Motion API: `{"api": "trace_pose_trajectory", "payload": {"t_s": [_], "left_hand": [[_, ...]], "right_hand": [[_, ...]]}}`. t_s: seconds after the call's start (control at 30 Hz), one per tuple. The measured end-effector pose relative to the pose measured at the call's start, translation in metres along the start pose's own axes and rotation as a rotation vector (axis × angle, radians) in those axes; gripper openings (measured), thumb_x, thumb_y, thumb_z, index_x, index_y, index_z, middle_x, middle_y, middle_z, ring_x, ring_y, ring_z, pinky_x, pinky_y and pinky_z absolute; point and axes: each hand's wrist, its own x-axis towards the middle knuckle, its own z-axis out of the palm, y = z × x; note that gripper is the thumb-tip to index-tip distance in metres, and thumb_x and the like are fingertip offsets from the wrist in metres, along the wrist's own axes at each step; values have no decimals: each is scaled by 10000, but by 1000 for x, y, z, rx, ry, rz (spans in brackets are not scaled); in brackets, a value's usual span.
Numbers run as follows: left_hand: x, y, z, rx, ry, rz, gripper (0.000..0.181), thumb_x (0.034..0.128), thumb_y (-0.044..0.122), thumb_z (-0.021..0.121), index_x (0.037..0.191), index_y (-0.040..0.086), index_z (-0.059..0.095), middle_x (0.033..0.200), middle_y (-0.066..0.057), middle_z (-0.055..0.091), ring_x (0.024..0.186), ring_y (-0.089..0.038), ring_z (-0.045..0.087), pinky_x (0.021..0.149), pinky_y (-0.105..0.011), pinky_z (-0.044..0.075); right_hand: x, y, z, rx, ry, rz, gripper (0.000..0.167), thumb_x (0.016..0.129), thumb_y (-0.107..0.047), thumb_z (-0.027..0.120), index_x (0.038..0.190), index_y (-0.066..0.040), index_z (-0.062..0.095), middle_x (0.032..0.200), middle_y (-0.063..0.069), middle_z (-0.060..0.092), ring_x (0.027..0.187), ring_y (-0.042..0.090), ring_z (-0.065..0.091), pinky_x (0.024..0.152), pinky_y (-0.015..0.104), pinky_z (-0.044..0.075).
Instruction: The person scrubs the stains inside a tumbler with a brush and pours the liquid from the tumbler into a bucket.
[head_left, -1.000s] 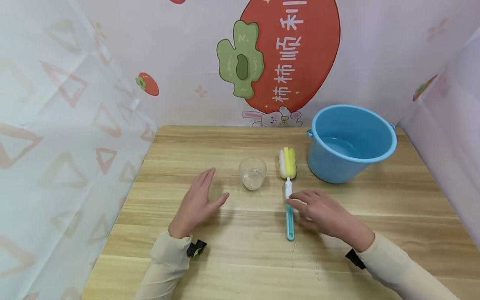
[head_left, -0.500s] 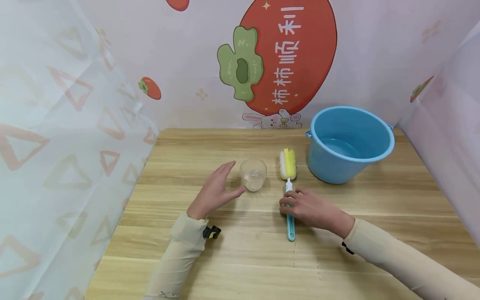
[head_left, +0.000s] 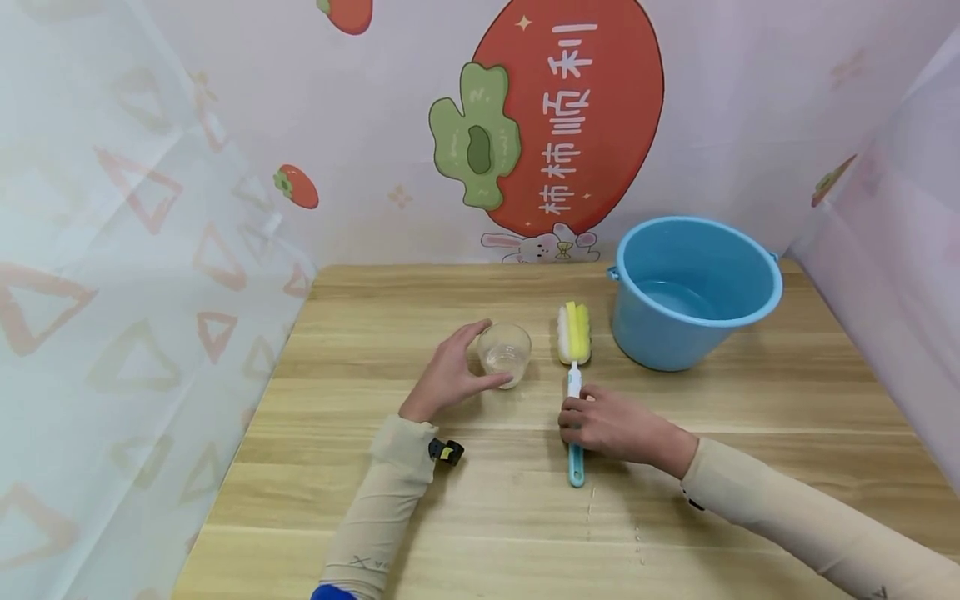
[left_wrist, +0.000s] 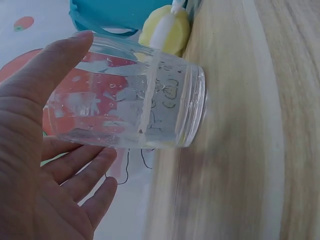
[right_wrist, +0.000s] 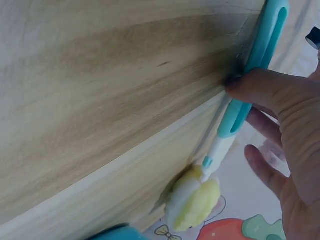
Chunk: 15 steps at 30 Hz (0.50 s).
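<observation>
At the left of the frame, a pale cloth wall point(head_left: 142, 433) with triangle prints stands beside the wooden worktop point(head_left: 337, 375). Just left of centre, the person's left hand point(head_left: 450, 377) curves about a clear glass point(head_left: 506, 352), its fingers spread wide and the thumb in front of the glass. The glass stands upright on the worktop near the middle of the frame. Right of it lies a brush point(head_left: 574, 377), its yellow-and-white sponge head pointing up the frame. The right hand point(head_left: 621, 427) pinches its turquoise handle between thumb and fingers. Further right, a blue bucket point(head_left: 667, 337) stands near the worktop's back edge.
</observation>
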Motion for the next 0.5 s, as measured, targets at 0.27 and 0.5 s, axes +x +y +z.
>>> {"api": "trace_pose_trajectory", "payload": {"t_s": [0.27,0.5], "left_hand": [[6,-1,6,-71,18,14,990,793,505,919,1579,111,465,1548,-93,573,1470,-309,518,1208,-581,409],[8,-4,9,-93,17,39,961,816,475,914,1583,114,461,1557,-104,572,1485,-306,505,1209,-550,419]], "right_hand": [[2,6,1,-73,105,-35,137,947,-227,781,1080,-228,745,1070,-66,743,1026,158,666,919,366,535],[4,21,-13,-56,266,-1,329,877,-216,847,1177,-136,738,1122,-1,770,1058,170,719,953,377,578]]}}
